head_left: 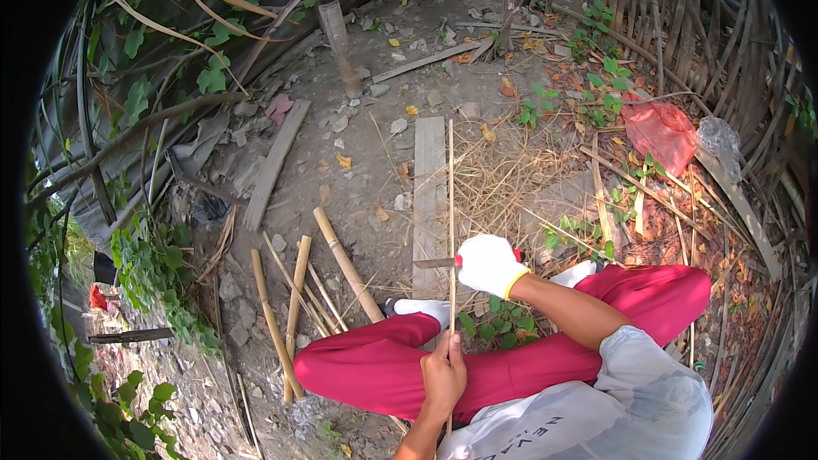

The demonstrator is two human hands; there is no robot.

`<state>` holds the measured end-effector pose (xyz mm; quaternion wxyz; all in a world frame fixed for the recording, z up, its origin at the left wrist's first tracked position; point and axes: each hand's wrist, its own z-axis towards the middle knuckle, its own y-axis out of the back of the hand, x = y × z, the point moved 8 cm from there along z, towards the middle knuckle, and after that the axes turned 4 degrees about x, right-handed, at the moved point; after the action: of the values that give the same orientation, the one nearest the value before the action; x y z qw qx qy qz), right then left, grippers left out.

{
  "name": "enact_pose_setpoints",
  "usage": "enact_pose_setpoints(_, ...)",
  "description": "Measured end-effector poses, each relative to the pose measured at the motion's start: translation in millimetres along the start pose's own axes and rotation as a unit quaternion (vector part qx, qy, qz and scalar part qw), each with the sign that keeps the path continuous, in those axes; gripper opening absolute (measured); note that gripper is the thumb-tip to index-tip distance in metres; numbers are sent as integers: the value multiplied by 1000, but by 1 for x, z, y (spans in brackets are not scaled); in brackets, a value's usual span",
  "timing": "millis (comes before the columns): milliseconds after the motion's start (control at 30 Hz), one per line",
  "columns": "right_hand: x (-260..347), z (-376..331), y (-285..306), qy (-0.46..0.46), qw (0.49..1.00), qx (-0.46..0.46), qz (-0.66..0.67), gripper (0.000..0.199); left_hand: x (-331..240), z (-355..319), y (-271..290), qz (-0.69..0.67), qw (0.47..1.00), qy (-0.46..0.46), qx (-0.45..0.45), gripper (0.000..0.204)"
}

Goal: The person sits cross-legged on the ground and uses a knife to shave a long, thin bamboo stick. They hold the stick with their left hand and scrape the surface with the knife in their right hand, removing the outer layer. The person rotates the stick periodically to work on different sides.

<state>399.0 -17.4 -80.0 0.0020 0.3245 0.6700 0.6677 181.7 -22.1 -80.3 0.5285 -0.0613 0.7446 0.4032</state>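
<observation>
A long, thin bamboo strip (452, 196) runs upright through the middle of the view, over the ground and across my lap. Bare, my left hand (444, 373) is closed around its lower part, close to my thigh. My right hand (488, 265), in a white glove with a yellow cuff, grips a knife. Bits of the red handle show at both sides of the glove. Pointing left, the knife blade (434, 263) crosses the strip above my left hand; the exact contact is too small to tell. My legs are folded in dark red trousers (366, 368).
A flat grey plank (429, 179) lies just left of the strip. Bamboo poles (347, 262) lie by my left knee. Dry straw (507, 175) covers the ground ahead. A red plastic bag (659, 134) rests at right, before a stick fence (733, 60). A wooden post (339, 49) stands far left.
</observation>
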Motion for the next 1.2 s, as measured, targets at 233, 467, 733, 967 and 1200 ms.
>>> enact_pose_setpoints(233, -6, 23, -36, -9, 998, -70, 4, 20, 10, -3, 3, 16, 1000, 16, 6, 29)
enact_pose_setpoints(467, 7, 53, -55, -25, 1000, -3, 15, 26, 28, -13, 17, 2, 998, 67, -3, 31)
enact_pose_setpoints(733, -41, 76, -45, -107, 993, -34, 26, 27, 32, -46, 17, 13, 998, 58, 20, 28)
enact_pose_setpoints(967, -67, 82, -33, -140, 989, -33, 12, 27, 20, -58, 18, -9, 994, 85, 68, 30)
enact_pose_setpoints(1200, -117, 87, -22, -209, 976, -59, 17, 30, 100, -116, 17, 128, 989, -10, 69, 27)
